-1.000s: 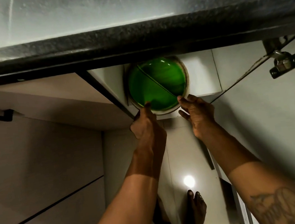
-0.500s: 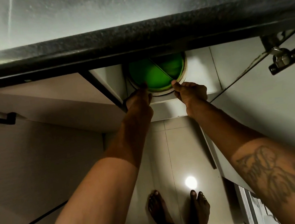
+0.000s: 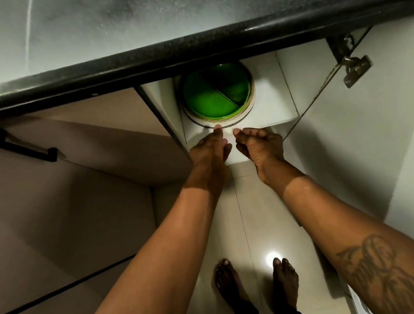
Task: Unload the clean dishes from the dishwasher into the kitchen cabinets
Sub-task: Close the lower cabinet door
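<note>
Looking down from my head, I see the green plate (image 3: 215,95). It is round and has a line across it that splits it in two parts. It sits on top of a bigger pale plate (image 3: 225,123), inside the open cabinet. Both lie flat on the white shelf (image 3: 272,102), and the back part of the green plate is hidden under the black counter edge (image 3: 188,52).

My left hand (image 3: 209,148) reaches to the front of the shelf. One fingertip (image 3: 217,127) touches the front rim of the pale plate. This hand holds nothing, and its fingers lie mostly straight.

My right hand (image 3: 259,145) is just beside my left hand, palm up. Its fingers are loosely bent and hold nothing. Its fingertips are near the plate rim, but I cannot tell if they touch it.

The cabinet door (image 3: 358,164) stands open on the right, with a metal hinge (image 3: 354,71) near its top. On the left is a brown cupboard front with a dark handle (image 3: 25,148).

Down low I see my bare feet (image 3: 229,282) on the shiny floor (image 3: 258,202), with a bright spot of light (image 3: 273,259) between them. My right arm has a dark tattoo (image 3: 379,274).
</note>
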### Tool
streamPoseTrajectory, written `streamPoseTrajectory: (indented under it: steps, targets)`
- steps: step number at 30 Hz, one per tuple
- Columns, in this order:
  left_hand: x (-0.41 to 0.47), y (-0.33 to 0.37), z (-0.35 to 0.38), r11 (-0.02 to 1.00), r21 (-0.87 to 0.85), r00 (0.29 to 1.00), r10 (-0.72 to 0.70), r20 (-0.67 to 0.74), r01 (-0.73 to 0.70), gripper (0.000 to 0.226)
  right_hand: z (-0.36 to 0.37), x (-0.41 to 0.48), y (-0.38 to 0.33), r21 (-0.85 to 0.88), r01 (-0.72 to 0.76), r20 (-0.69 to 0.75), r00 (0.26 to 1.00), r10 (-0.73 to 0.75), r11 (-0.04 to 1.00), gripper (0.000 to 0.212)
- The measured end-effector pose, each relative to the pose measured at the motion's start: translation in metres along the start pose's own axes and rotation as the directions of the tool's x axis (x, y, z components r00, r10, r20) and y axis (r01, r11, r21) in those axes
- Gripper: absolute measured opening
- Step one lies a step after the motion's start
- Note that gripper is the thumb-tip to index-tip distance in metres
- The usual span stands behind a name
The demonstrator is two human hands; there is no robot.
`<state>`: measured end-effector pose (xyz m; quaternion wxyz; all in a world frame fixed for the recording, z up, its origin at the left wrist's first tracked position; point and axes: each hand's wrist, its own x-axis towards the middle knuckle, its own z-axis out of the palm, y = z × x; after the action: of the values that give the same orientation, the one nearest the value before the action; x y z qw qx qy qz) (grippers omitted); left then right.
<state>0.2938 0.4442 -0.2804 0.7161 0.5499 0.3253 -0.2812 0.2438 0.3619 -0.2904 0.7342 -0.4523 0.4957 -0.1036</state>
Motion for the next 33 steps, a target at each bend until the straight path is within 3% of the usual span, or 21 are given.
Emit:
streamPoseTrajectory:
  steps: [7, 12, 19, 22, 26, 30, 33]
  targets:
    - [-0.057, -0.038, -0.023, 0.996, 0.086, 0.997, -0.034, -0.062, 0.04, 0.03, -0.048, -0.057, 0.005, 0.056, -0.061, 0.013, 0.998, 0.061, 0.997, 0.032]
    - [-0.098, -0.112, -0.039, 0.998, 0.019, 0.992, -0.059, -0.109, 0.061, 0.042, -0.119, -0.098, 0.033, 0.05, -0.082, 0.054, 0.995, 0.079, 0.995, 0.018]
    - [-0.187, -0.259, -0.001, 0.958, 0.051, 0.954, -0.275, -0.121, 0.283, 0.019, -0.29, -0.148, 0.076, -0.062, -0.132, -0.023, 0.991, 0.131, 0.989, 0.013]
    - [-0.213, -0.304, 0.022, 0.928, 0.032, 0.926, -0.367, -0.091, 0.371, 0.017, -0.345, -0.163, 0.071, 0.015, -0.168, -0.124, 0.978, 0.168, 0.986, 0.013]
    - [-0.24, -0.325, 0.06, 0.901, -0.044, 0.902, -0.431, 0.033, 0.432, 0.011, -0.395, -0.161, 0.036, 0.154, -0.072, -0.199, 0.975, 0.102, 0.985, 0.019]
    - [-0.25, -0.313, 0.091, 0.865, -0.234, 0.895, -0.415, 0.163, 0.443, 0.017, -0.409, -0.149, 0.002, 0.217, 0.089, -0.054, 0.995, -0.079, 0.972, 0.042]
    - [-0.25, -0.303, 0.097, 0.824, -0.347, 0.894, -0.408, 0.182, 0.447, 0.023, -0.398, -0.146, -0.012, 0.242, 0.171, 0.074, 0.978, -0.194, 0.955, 0.047]
